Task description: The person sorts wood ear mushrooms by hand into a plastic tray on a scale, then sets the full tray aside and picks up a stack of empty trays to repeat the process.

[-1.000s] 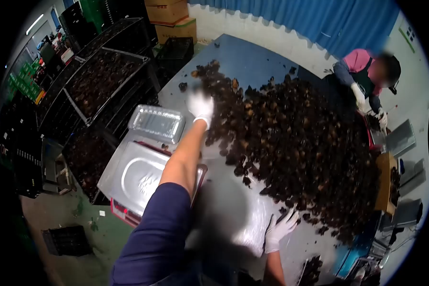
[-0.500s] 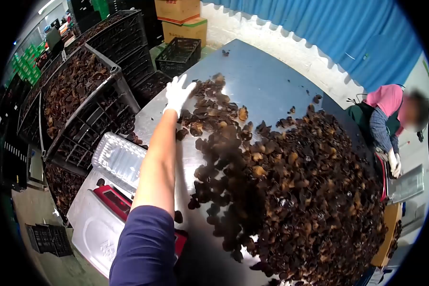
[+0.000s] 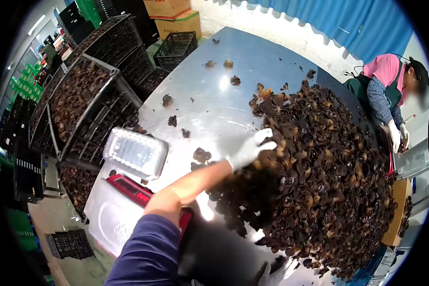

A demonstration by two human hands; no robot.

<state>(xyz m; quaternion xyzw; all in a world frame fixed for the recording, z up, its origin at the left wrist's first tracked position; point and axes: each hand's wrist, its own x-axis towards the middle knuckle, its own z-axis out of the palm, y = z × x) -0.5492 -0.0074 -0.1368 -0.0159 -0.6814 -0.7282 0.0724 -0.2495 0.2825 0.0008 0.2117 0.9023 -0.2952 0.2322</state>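
Note:
A big heap of dark brown wood ear mushrooms (image 3: 329, 181) covers the right side of the metal table (image 3: 209, 97). My left hand (image 3: 252, 148), in a white glove, reaches across to the heap's left edge. Its fingers are stretched out and apart, touching the mushrooms there. Just below that wrist, some mushrooms are smeared by motion. At the bottom edge my white-gloved right hand (image 3: 279, 275) shows only in part, close to the heap's lower edge. Blur and the frame's edge hide whether its fingers hold anything.
A clear plastic tray (image 3: 137, 152) lies beside a red and silver scale (image 3: 114, 217). Mushroom-filled black crates (image 3: 93, 119) stand left of the table. Several loose mushrooms (image 3: 167, 100) dot its far side. A co-worker in pink (image 3: 386, 76) works at the right.
My left hand has swept from the table's far left toward me and right, onto the heap. Most mushrooms on that stretch have shifted right with it. My right hand has entered at the bottom.

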